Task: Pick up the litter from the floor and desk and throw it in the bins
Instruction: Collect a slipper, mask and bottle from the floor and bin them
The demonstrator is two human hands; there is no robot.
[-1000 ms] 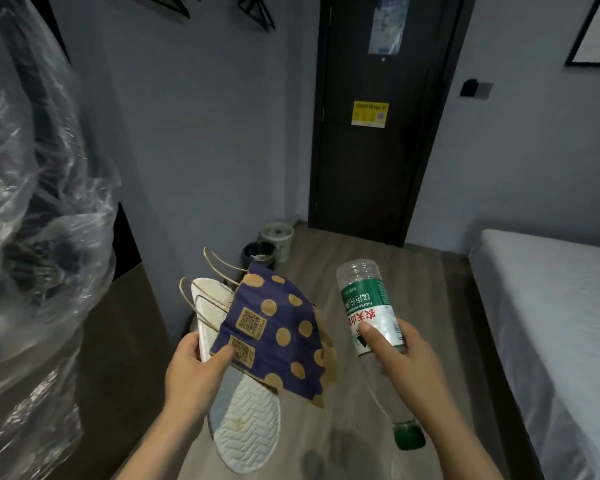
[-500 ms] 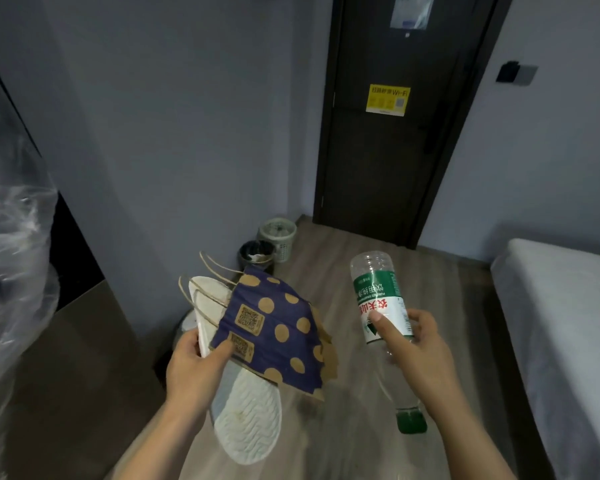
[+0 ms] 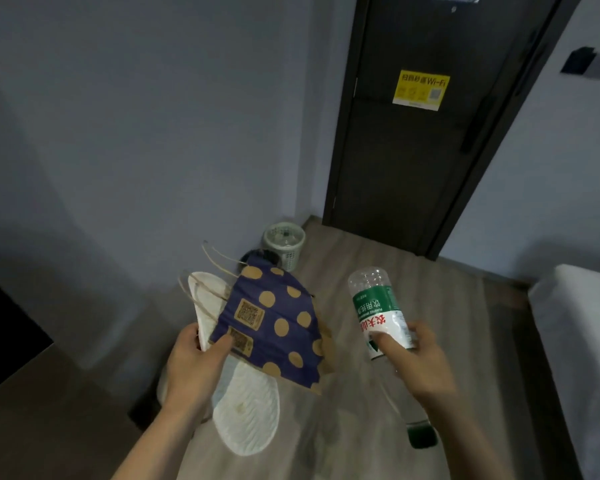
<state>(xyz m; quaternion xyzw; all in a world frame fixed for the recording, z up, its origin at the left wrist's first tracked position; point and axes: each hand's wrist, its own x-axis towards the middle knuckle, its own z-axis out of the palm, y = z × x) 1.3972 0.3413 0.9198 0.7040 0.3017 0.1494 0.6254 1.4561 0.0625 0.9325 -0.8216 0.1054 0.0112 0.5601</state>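
Note:
My left hand (image 3: pixel 194 367) grips a navy paper bag with tan dots (image 3: pixel 274 323) together with a white slipper (image 3: pixel 246 414), sole towards me. My right hand (image 3: pixel 420 362) holds an empty clear plastic bottle (image 3: pixel 378 313) with a green and white label, bottom end up and green cap (image 3: pixel 421 434) down. Two bins stand on the floor by the wall ahead: a pale perforated bin (image 3: pixel 284 242) with a bottle inside, and a dark bin (image 3: pixel 257 256) mostly hidden behind the bag.
A dark door (image 3: pixel 430 150) with a yellow Wi-Fi sticker closes the far end. A white bed (image 3: pixel 582 358) runs along the right. Wooden floor (image 3: pixel 413 289) stretches between me and the bins. A brown desk surface (image 3: pixel 32 410) lies at lower left.
The view has moved forward and tilted down; the plastic sheet at the left has left the frame and the bins look nearer. Both hands keep the same grips.

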